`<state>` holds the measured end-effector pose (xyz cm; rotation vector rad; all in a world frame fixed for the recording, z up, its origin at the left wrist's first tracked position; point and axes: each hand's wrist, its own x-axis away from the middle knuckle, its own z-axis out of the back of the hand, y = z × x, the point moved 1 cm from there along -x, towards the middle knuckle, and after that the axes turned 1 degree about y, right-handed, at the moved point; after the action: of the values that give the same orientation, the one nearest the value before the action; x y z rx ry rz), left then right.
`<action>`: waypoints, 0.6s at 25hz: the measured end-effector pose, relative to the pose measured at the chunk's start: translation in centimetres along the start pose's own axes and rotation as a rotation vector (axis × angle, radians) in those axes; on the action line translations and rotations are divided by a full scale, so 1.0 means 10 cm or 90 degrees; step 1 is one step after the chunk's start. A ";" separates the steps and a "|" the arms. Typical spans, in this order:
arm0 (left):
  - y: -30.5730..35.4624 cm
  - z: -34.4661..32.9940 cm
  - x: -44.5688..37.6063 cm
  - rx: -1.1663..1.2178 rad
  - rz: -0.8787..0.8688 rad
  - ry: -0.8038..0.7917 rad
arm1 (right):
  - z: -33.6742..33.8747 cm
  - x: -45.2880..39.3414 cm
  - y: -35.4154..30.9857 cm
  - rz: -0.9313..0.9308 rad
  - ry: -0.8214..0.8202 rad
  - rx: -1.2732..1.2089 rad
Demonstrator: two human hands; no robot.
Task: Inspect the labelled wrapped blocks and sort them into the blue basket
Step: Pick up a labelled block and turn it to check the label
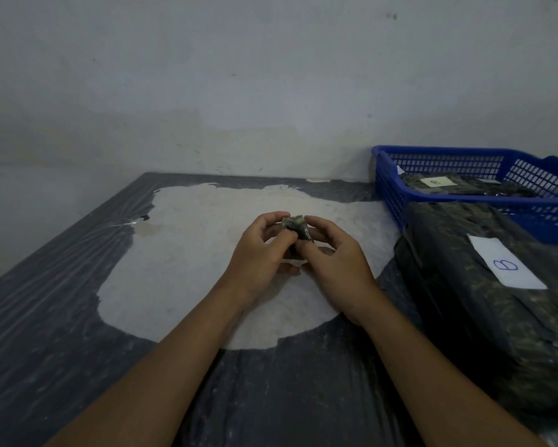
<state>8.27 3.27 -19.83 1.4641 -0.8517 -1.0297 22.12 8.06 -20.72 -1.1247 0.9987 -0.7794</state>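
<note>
My left hand [260,253] and my right hand [335,262] meet over the middle of the table, both pinching one small dark wrapped piece [295,224] held just above the surface. A large dark wrapped block [483,304] with a white label marked "B" [506,263] lies at the right, in front of the blue basket [396,195]. Inside the basket lies another dark wrapped block [464,187] with a white label [437,181]; I cannot read its letter with certainty.
The table is covered by torn dark plastic sheeting [45,301], with a bare pale patch [190,253] in the middle. A grey wall [239,91] rises right behind the table. The table's left edge runs diagonally at the left.
</note>
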 end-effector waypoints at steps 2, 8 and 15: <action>0.01 0.01 -0.01 0.060 0.031 0.007 | -0.01 0.02 -0.01 0.004 -0.020 -0.006; 0.04 0.01 -0.03 0.136 0.096 0.019 | -0.05 0.02 0.02 0.063 -0.035 0.030; 0.04 -0.04 -0.02 0.009 0.068 0.013 | -0.02 0.01 -0.02 -0.005 0.024 -0.058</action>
<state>8.58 3.49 -19.45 1.4226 -0.9146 -0.9299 21.92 7.88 -20.61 -1.1961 1.0703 -0.7701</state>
